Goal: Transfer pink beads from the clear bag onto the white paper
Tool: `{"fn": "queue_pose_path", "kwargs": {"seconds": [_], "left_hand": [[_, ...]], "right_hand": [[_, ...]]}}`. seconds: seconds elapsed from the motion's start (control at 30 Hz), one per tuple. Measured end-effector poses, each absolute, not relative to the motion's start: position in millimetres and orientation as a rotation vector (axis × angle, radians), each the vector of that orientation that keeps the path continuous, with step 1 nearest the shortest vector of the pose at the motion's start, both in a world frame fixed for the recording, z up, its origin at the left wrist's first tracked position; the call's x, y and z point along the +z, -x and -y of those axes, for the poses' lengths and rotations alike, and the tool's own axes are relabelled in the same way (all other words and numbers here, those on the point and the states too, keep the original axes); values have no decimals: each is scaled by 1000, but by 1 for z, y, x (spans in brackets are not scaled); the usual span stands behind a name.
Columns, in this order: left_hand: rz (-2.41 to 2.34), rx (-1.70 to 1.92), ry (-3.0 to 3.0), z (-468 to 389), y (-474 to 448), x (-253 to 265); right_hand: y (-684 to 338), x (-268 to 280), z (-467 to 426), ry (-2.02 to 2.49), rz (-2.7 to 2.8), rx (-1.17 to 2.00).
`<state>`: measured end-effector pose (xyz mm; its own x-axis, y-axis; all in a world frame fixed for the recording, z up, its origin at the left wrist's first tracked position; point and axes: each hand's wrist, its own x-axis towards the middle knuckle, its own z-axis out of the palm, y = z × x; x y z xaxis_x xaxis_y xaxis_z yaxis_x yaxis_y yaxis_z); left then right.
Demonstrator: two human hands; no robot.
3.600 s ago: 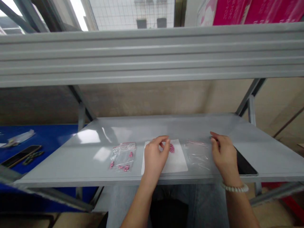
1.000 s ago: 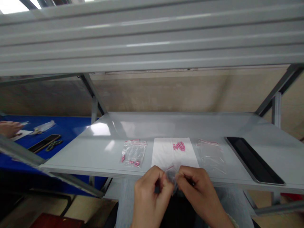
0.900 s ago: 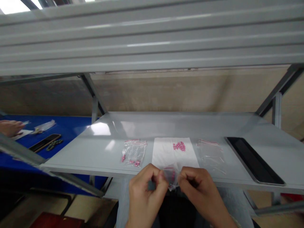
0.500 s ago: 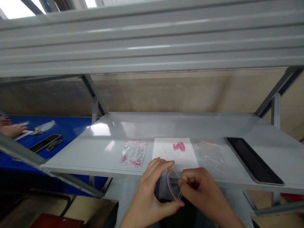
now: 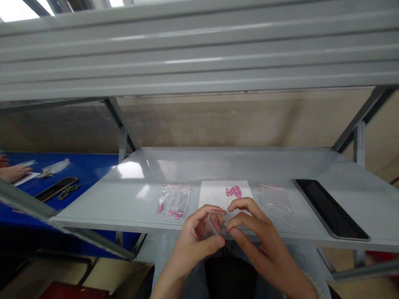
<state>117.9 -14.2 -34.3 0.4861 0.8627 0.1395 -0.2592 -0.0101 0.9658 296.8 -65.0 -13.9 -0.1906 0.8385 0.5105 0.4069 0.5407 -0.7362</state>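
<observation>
My left hand [image 5: 198, 236] is curled around a small clear zip bag [image 5: 214, 223], thumb below and fingers above its mouth. At the bag's right side, my right hand [image 5: 260, 230] has thumb and middle finger together on the bag's edge, its index finger raised. Just beyond the hands lies a white sheet of paper [image 5: 212, 191], with a cluster of small pink beads [image 5: 234, 191] on it. To the left is another zip bag [image 5: 175, 199] with a few pink pieces inside. A flat clear zip bag [image 5: 274, 201] rests right of the paper.
A black tablet [image 5: 330, 209] lies at the right of the grey shelf table [image 5: 218, 162]. A ridged grey panel [image 5: 199, 54] spans overhead. On the blue table [image 5: 96, 162] at left are a phone [image 5: 56, 189], dark green beads [image 5: 69, 191], a plastic bag and another person's hand [image 5: 14, 172].
Both hands have moved up a little toward the paper with the bag. The bag's mouth looks narrower, and my right index finger has lifted away from the thumb.
</observation>
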Motion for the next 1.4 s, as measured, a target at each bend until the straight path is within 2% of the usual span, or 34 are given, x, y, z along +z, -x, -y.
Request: {"fn": "queue_pose_path", "kwargs": {"seconds": [0.17,0.3,0.43,0.53,0.67,0.87,1.4], "left_hand": [[-611,910,-1203,8,-121,-31],[-649,995,-1372,-6,-117,-26],[-799,1008,-1872,-35,-109,-8],[-832,831,-2359,-63,-109,0],[-777,577,-2646,-96,-116,-6],[-738,421,-2747,-114,-122,-21],[-816,290,-2860,-110,-126,-11]], "right_hand": [[-295,-22,62,1010,1743,551],[-294,-30,60,1023,1554,511],[-294,-40,53,1150,1418,506],[-291,-49,44,1266,1523,448],[-284,-61,30,1381,1695,260],[-278,-70,20,1598,1812,69],[-278,-72,18,1641,1838,140]]}}
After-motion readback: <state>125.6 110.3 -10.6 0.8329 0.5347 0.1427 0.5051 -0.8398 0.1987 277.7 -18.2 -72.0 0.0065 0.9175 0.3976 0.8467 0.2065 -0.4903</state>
